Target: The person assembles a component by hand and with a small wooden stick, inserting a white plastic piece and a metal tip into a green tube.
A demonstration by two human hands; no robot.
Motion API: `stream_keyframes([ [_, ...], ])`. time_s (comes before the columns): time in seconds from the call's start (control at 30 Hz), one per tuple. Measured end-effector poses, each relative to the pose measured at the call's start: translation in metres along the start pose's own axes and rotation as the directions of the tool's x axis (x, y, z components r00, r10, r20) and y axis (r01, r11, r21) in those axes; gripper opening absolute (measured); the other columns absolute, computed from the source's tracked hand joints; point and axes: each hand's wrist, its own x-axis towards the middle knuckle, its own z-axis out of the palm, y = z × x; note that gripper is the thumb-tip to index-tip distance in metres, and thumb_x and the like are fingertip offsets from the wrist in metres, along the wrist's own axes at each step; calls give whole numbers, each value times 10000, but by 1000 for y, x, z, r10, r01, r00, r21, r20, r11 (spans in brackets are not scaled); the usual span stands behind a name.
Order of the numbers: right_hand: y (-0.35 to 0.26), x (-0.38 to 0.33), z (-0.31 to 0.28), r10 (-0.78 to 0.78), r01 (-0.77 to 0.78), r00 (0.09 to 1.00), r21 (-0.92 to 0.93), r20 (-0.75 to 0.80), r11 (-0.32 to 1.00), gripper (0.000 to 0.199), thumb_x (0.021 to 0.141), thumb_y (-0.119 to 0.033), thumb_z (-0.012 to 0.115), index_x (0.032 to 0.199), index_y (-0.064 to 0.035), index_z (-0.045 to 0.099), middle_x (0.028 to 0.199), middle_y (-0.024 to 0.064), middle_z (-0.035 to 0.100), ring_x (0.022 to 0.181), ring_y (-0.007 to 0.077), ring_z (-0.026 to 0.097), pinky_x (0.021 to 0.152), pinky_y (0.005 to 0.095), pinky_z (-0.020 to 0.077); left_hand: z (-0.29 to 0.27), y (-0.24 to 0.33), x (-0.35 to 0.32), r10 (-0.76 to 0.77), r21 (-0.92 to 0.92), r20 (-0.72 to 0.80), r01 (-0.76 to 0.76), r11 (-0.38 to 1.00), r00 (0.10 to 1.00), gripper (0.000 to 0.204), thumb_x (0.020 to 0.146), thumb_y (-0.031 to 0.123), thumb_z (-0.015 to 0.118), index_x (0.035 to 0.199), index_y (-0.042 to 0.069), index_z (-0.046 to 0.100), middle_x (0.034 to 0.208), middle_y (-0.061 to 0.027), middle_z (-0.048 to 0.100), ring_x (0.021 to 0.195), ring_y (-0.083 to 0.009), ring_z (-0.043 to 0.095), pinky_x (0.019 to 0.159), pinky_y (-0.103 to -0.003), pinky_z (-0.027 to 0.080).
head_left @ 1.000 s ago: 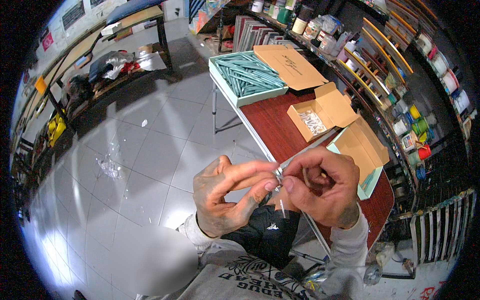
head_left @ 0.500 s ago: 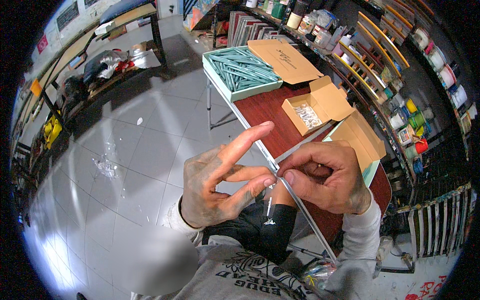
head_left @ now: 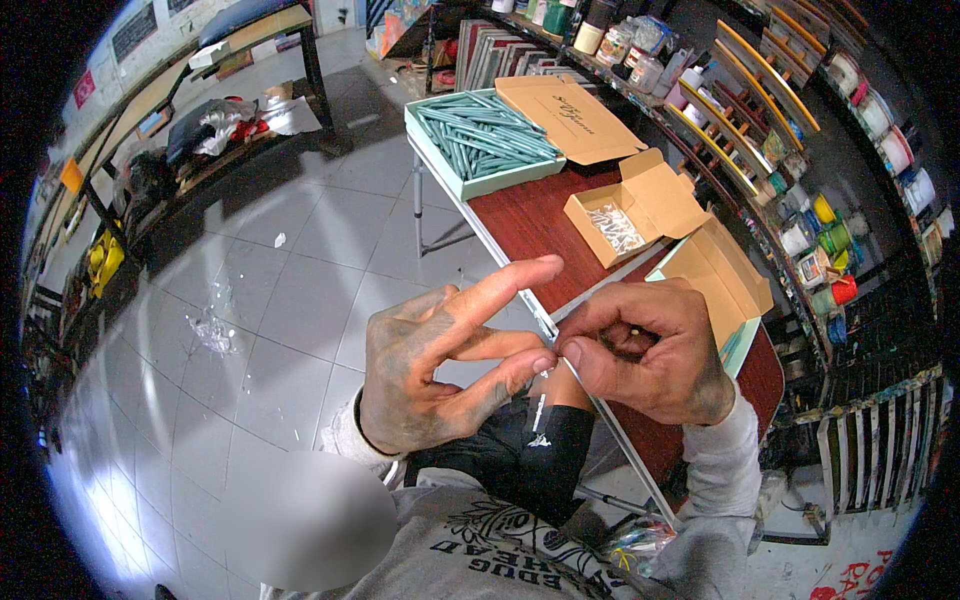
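The left hand (head_left: pixel 425 375) and right hand (head_left: pixel 650 350) meet tip to tip, fingers of both seemingly pinched on a tiny pale piece (head_left: pixel 554 345), perhaps because something so small needs steadying from two sides. The left forefinger points free toward two o'clock, likely keeping clear. From the pinch, a rod box (head_left: pixel 510 179) at eleven, a small box (head_left: pixel 588 224) at one and a third box (head_left: pixel 715 265) at two stand open on the worktop (head_left: pixel 535 225), presumably within reach.

Fingertips cover most of the piece (its shape I cannot tell). A white strip (head_left: pixel 541 412) shows at six, hanging or lying, unclear. The right hand hides part of the third box.
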Motion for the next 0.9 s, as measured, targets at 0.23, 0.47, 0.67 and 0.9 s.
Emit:
stream_keyframes([
  [0.23, 10, -8, 25, 148, -67, 952, 289, -267, 955, 80, 877, -113, 683, 899, -39, 661, 607, -62, 552, 513, -1, 428, 452, 196, 311, 11, -2, 1, 240, 442, -217, -124, 888, 946, 241, 701, 133, 837, 900, 88, 709, 821, -32, 735, 666, -146, 613, 614, -293, 401],
  [0.47, 13, -11, 56, -10, 128, 805, 158, -593, 979, 80, 890, -61, 670, 946, -13, 639, 681, -21, 605, 558, 9, 484, 481, 184, 374, 33, 4, -14, 139, 346, -255, -44, 937, 957, 189, 691, 111, 836, 844, 101, 726, 810, -53, 713, 590, -134, 609, 486, -262, 376],
  [0.67, 18, -17, 56, -139, 221, 749, 47, -647, 974, 61, 890, -46, 658, 940, -12, 646, 683, -13, 612, 548, 9, 481, 472, 180, 362, 50, 8, -8, 57, 196, -386, 22, 980, 921, 187, 717, 114, 820, 881, 90, 733, 857, -69, 704, 671, -157, 620, 513, -266, 410],
  [0.9, 15, -19, 55, -122, 263, 753, 127, -646, 956, 51, 884, -36, 669, 927, -11, 655, 696, -15, 611, 556, 9, 470, 470, 181, 343, 45, 13, -2, 74, 214, -321, -4, 977, 944, 193, 713, 115, 803, 887, 57, 743, 864, -71, 717, 724, -177, 626, 621, -297, 425],
])
